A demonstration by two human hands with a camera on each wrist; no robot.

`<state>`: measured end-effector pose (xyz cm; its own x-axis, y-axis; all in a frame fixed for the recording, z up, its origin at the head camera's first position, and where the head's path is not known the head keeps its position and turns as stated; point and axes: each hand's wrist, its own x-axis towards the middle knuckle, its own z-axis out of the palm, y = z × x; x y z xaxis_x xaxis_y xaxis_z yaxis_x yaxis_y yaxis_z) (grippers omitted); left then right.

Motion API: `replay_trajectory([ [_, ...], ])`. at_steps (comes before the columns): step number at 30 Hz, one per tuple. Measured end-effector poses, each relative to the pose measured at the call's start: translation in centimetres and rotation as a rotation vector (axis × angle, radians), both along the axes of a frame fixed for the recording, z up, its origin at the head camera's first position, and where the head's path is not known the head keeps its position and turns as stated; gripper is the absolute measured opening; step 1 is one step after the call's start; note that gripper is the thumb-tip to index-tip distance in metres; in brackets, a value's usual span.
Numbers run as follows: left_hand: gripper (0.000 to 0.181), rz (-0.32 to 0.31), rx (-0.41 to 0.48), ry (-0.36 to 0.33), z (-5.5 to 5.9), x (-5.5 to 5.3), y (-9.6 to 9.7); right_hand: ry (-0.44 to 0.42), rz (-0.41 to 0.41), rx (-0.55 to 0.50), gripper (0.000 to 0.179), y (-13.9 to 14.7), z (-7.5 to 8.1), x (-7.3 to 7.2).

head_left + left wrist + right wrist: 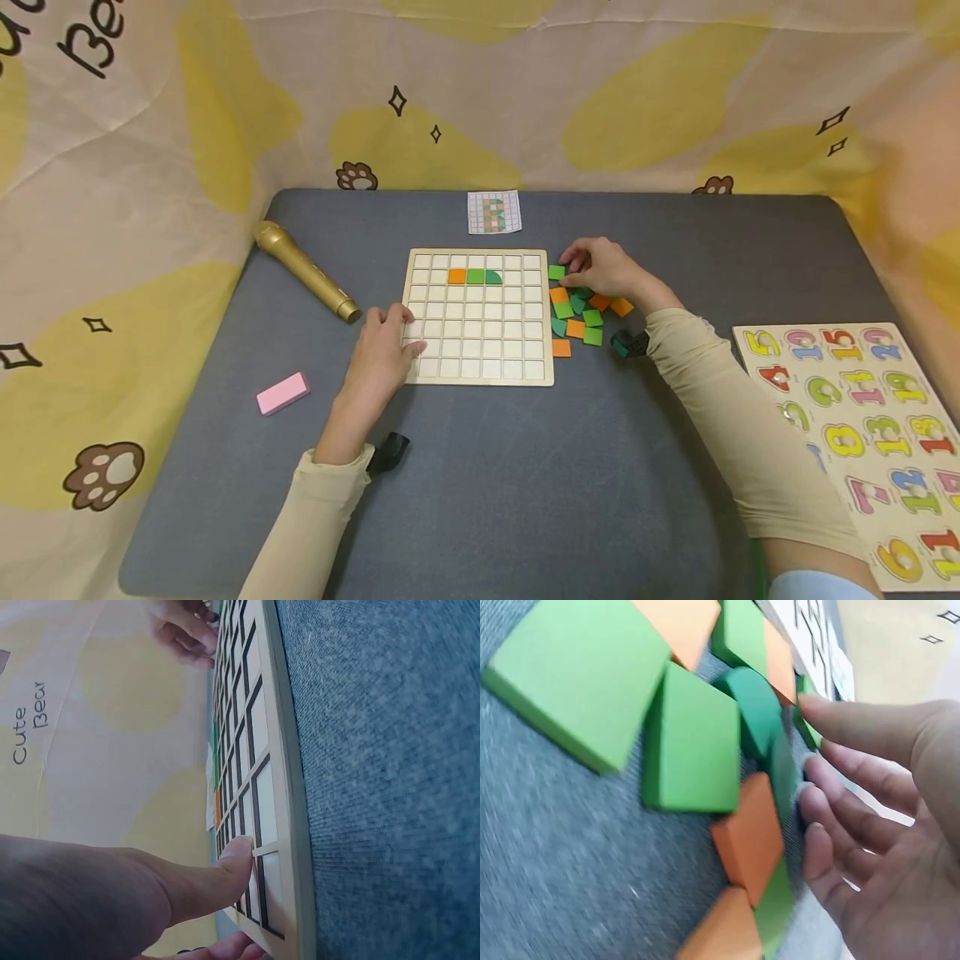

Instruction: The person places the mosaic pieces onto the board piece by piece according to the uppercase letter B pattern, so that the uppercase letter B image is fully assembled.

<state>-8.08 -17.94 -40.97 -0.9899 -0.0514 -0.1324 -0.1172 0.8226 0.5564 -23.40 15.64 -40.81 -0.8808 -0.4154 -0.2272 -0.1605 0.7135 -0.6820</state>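
Observation:
A pale wooden grid board (480,381) lies on the dark table. In one of its upper rows sit an orange square (457,276), a green square (476,276) and a dark-green rounded tile (492,277). My left hand (380,350) holds the board's left edge, its thumb (238,866) on the face and its fingers at the side. Just right of the board, my right hand (606,268) pinches a green square tile (556,272) between thumb and index finger. Loose green and orange tiles (697,742) lie in a cluster below that hand.
A small pattern card (494,212) lies behind the board. On the left are a gold microphone (307,271) and a pink block (282,393). A wooden number puzzle (813,333) lies under the right forearm's side. A patterned cloth (480,100) hangs behind the table.

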Motion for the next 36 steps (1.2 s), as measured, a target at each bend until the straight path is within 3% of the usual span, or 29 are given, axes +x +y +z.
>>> replay_trajectory([
  [8,0.043,-0.001,-0.003,-0.004,0.0,0.0,0.2,0.076,-0.046,-0.023,0.017,-0.6,-0.7,-0.2],
  [15,0.041,-0.002,-0.007,-0.004,0.1,-0.1,0.2,0.091,-0.136,-0.187,0.016,-1.4,-0.8,0.1],
  [27,0.043,-0.003,-0.013,-0.013,-0.1,-0.1,0.1,0.092,-0.087,-0.342,0.012,-7.5,-2.1,1.9],
  [36,0.041,-0.001,-0.019,0.014,0.1,-0.2,0.3,0.103,-0.042,-0.366,0.008,-12.2,-2.3,2.7],
])
